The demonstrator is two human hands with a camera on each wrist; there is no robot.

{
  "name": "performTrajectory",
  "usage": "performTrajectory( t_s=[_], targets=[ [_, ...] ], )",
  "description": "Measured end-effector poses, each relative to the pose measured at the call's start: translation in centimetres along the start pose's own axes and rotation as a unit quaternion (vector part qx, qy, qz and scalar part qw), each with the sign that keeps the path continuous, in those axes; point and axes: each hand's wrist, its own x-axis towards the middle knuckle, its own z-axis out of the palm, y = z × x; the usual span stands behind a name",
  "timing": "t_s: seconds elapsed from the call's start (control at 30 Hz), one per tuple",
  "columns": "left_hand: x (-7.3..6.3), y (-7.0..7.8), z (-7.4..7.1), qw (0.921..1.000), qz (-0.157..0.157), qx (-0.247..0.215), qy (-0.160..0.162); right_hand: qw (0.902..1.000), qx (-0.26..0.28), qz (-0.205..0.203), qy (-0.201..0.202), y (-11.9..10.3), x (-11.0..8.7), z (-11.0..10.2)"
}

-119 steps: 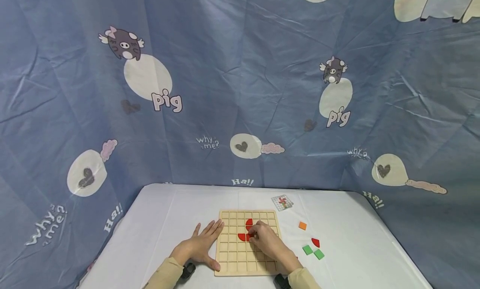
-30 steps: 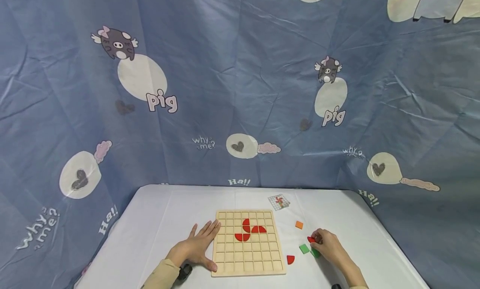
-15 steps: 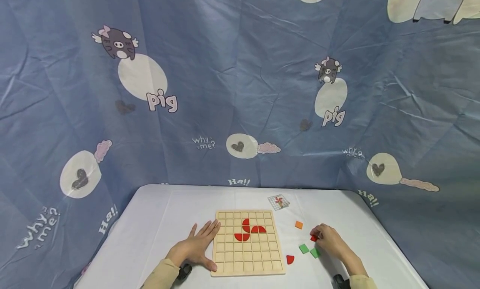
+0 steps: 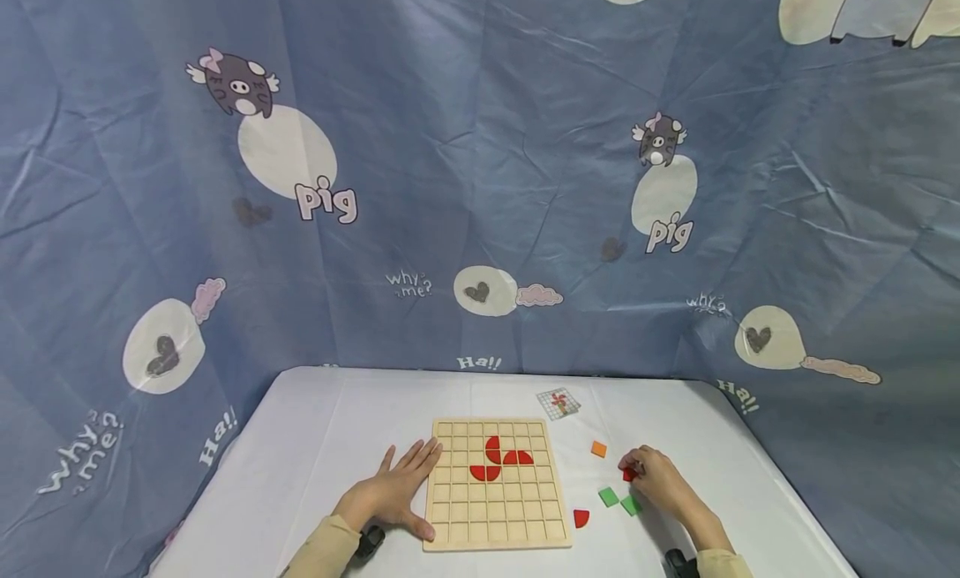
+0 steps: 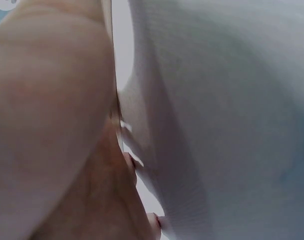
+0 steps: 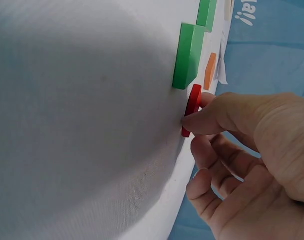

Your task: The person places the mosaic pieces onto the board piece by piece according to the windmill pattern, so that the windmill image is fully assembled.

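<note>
My right hand (image 4: 658,479) pinches a red quarter-circle piece (image 6: 193,102) between thumb and forefinger, low over the white table to the right of the board. In the right wrist view the other fingers curl loosely below it. With fingers spread, my left hand (image 4: 396,492) rests at the left edge of the wooden grid board (image 4: 498,511), fingertips and thumb on its rim. Several red quarter-circle pieces (image 4: 492,450) sit in the board's upper middle cells. The left wrist view holds mostly the hand's own skin and white cloth.
Two green squares (image 4: 608,497) lie just left of and below the right hand. An orange square (image 4: 598,449) and a loose red quarter piece (image 4: 581,518) are right of the board. Behind it lies a printed pattern card (image 4: 558,403). A blue curtain (image 4: 480,186) hangs behind the table.
My right hand has left the board, where two more red quarters now sit, and moved right to pinch a red quarter piece beside the green squares. The left hand stays on the board.
</note>
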Motion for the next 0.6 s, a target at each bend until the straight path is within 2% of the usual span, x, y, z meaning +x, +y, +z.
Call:
performTrajectory(
  t_s=[0.13,0.37,0.5,0.6],
  targets=[
    [0.08,0.00,-0.01,0.9999,-0.005,-0.007,-0.005,0.9999,-0.001,0.015,-0.005,-0.06,0.09,0.13],
    [0.08,0.03,0.05,0.9999,-0.011,-0.004,-0.005,0.9981,-0.025,0.051,0.026,-0.45,-0.05,0.16],
    [0.09,0.08,0.03,0.9999,-0.010,-0.003,-0.004,0.9964,-0.021,0.078,0.024,-0.72,-0.19,0.02],
    [0.04,0.21,-0.07,1.0000,-0.007,-0.006,-0.003,0.9962,-0.021,0.082,0.019,-0.71,-0.18,0.10]
  ],
)
